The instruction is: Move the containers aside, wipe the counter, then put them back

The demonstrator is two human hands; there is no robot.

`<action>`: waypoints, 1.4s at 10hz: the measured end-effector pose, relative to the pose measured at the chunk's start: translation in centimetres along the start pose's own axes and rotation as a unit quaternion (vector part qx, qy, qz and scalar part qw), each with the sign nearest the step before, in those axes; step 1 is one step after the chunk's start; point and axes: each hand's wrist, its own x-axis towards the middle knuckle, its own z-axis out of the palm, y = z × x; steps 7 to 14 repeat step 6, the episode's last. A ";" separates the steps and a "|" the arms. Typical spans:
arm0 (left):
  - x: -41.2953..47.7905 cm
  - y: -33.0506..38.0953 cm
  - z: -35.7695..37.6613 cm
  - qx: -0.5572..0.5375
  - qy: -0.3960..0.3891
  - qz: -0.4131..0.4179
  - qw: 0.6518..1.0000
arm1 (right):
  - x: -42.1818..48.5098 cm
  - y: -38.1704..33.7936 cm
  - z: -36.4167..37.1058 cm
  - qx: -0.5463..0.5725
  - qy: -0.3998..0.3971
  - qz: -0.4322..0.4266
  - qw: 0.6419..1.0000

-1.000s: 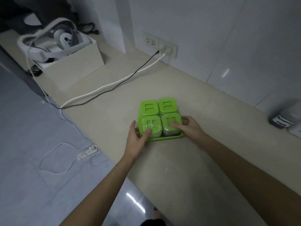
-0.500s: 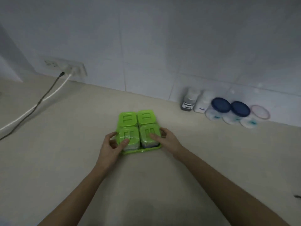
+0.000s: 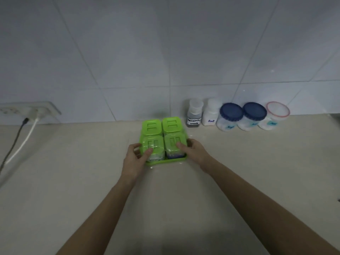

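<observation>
While the green plastic tray [image 3: 166, 160] of four green-lidded clear tubs [image 3: 163, 138] sits near the beige counter's [image 3: 73, 181] back edge, it is clasped at both sides by the left hand [image 3: 135, 160] and right hand [image 3: 194, 151]; light, rigid, smooth plastic is judged, best gripped at the rim.

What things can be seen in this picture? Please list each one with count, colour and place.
green-lid containers: 4, clear with green lids, on the tray
tray: 1, green, counter middle
bottles: 2, labelled, by the wall right of the tray
blue-lid jars: 2, right of the bottles
red-rim jar: 1, far right
socket: 1, white, wall left
cables: 2, black and white, plugged in
counter: 1, beige
left hand: holds the tray's left side
right hand: holds the tray's right side
</observation>
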 end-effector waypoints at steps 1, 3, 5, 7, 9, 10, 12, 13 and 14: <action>1.7 0.8 0.2 0.013 -0.005 0.002 1.000 | 1.4 -0.7 0.0 0.000 0.007 -0.002 1.000; 5.2 1.5 1.0 0.024 -0.021 0.001 0.999 | 3.7 -1.3 -0.7 -0.006 0.017 -0.013 1.000; 6.3 1.2 1.2 0.022 -0.022 0.011 0.999 | 5.4 -1.0 -1.0 0.022 0.002 -0.009 1.000; 5.9 1.7 1.2 0.079 -0.025 0.003 0.997 | 4.4 -1.4 -1.4 0.014 0.024 0.012 1.000; 5.9 1.7 1.2 0.079 -0.025 0.003 0.997 | 4.4 -1.4 -1.4 0.014 0.024 0.012 1.000; 5.9 1.7 1.2 0.079 -0.025 0.003 0.997 | 4.4 -1.4 -1.4 0.014 0.024 0.012 1.000; 5.9 1.7 1.2 0.079 -0.025 0.003 0.997 | 4.4 -1.4 -1.4 0.014 0.024 0.012 1.000; 5.9 1.7 1.2 0.079 -0.025 0.003 0.997 | 4.4 -1.4 -1.4 0.014 0.024 0.012 1.000; 5.9 1.7 1.2 0.079 -0.025 0.003 0.997 | 4.4 -1.4 -1.4 0.014 0.024 0.012 1.000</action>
